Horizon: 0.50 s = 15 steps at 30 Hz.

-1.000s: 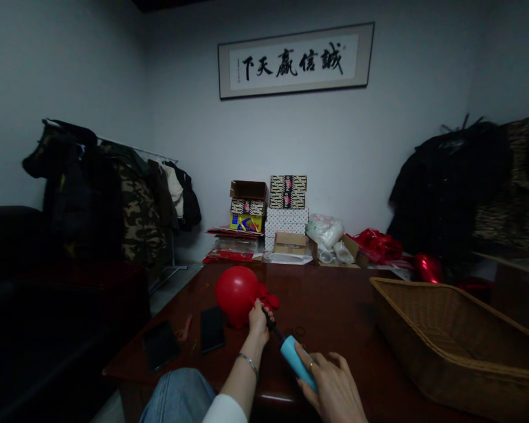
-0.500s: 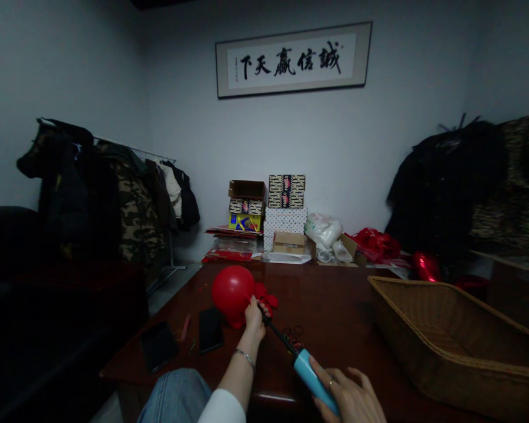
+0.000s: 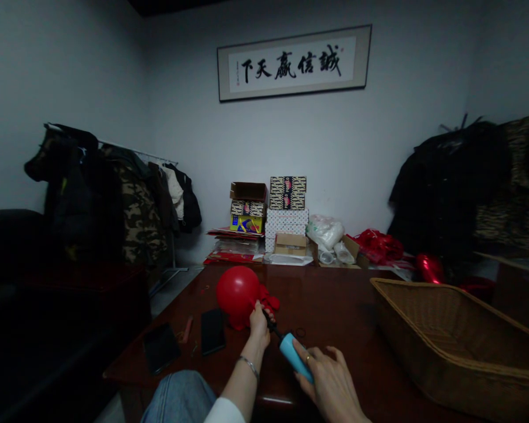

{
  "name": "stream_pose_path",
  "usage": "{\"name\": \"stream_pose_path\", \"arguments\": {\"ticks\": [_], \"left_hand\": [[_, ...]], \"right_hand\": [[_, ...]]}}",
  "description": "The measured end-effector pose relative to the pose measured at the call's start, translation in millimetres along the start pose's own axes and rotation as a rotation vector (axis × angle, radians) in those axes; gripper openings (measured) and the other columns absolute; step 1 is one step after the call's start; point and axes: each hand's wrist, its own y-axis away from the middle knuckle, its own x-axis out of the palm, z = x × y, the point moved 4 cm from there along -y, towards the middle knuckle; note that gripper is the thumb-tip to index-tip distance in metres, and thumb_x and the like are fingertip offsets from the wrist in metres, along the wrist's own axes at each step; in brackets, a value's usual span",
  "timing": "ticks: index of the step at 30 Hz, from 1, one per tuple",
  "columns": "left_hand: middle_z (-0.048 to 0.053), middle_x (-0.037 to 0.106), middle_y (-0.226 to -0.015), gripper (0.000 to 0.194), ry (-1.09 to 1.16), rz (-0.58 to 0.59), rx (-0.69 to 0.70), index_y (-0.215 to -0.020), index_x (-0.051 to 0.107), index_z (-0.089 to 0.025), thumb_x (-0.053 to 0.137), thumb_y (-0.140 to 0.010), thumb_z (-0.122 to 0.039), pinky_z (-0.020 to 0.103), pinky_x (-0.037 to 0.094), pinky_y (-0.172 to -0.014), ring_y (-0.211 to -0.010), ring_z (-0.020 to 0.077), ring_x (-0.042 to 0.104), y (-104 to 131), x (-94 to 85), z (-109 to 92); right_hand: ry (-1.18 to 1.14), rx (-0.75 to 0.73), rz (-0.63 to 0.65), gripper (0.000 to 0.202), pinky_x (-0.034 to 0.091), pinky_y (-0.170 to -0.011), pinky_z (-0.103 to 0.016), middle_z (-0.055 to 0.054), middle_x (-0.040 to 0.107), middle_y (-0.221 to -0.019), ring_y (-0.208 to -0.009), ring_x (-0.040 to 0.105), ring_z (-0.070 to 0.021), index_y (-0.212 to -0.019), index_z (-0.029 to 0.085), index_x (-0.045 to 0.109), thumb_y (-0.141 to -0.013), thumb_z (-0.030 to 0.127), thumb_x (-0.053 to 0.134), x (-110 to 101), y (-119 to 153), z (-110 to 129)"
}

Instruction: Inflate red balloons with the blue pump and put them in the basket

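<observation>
An inflated red balloon (image 3: 237,295) sits over the brown table, its neck at the black nozzle end of a hand pump. My left hand (image 3: 261,322) is closed round the balloon's neck and that nozzle. The pump's light blue barrel (image 3: 294,355) slants down to the right, with my right hand (image 3: 328,376) gripping its lower end. Only a short length of black shaft shows between the two hands. Beside the inflated balloon lie several limp red balloons (image 3: 270,299), partly hidden behind my left hand.
Two dark phones (image 3: 213,332) (image 3: 161,348) and a small red stick (image 3: 187,329) lie on the table (image 3: 330,294) at left. A large wicker basket (image 3: 449,329) stands at right. Stacked boxes (image 3: 287,223) and a plastic bag (image 3: 325,230) are at the far edge.
My right hand and the blue barrel have moved up and left toward my left hand, so less black shaft shows. The view has shifted slightly.
</observation>
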Motion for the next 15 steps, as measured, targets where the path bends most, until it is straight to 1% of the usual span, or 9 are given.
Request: {"name": "stream_pose_path", "arguments": {"ticks": [3, 7, 11, 15], "left_hand": [[-0.005, 0.044, -0.046, 0.027, -0.034, 0.0, -0.016, -0.067, 0.043, -0.017, 0.047, -0.086, -0.037, 0.017, 0.031, -0.037, -0.035, 0.0066, 0.04, 5, 1.2, 7], [-0.005, 0.044, -0.046, 0.029, -0.024, 0.022, -0.033, -0.066, 0.043, -0.017, 0.05, -0.083, -0.04, 0.018, 0.032, -0.038, -0.035, 0.0066, 0.04, 8, 2.2, 11], [-0.005, 0.044, -0.046, 0.03, -0.033, 0.022, -0.04, -0.068, 0.043, -0.018, 0.052, -0.082, -0.042, 0.018, 0.031, -0.036, -0.035, 0.0069, 0.04, 7, 1.5, 9], [-0.006, 0.042, -0.046, 0.026, -0.05, 0.008, -0.021, -0.069, 0.042, -0.018, 0.048, -0.085, -0.038, 0.017, 0.029, -0.035, -0.033, 0.0063, 0.038, 4, 1.3, 4]], "right_hand": [[0.02, 0.01, 0.027, 0.054, 0.025, -0.089, -0.037, -0.001, 0.064, -0.088, -0.079, 0.06, -0.0167, -0.13, 0.032, 0.042, -0.077, 0.023, 0.053, 4, -12, 5], [0.041, 0.014, 0.038, 0.056, 0.026, -0.088, -0.038, -0.002, 0.064, -0.088, -0.078, 0.06, -0.0172, -0.131, 0.033, 0.041, -0.077, 0.023, 0.054, 12, -19, 7], [0.027, 0.023, 0.018, 0.056, 0.026, -0.089, -0.038, -0.002, 0.064, -0.089, -0.077, 0.06, -0.0169, -0.131, 0.033, 0.04, -0.077, 0.024, 0.054, 15, -16, 8], [0.019, 0.016, 0.016, 0.054, 0.026, -0.089, -0.037, -0.003, 0.064, -0.095, -0.08, 0.061, -0.0169, -0.13, 0.032, 0.042, -0.078, 0.024, 0.053, 10, -6, 7]]}}
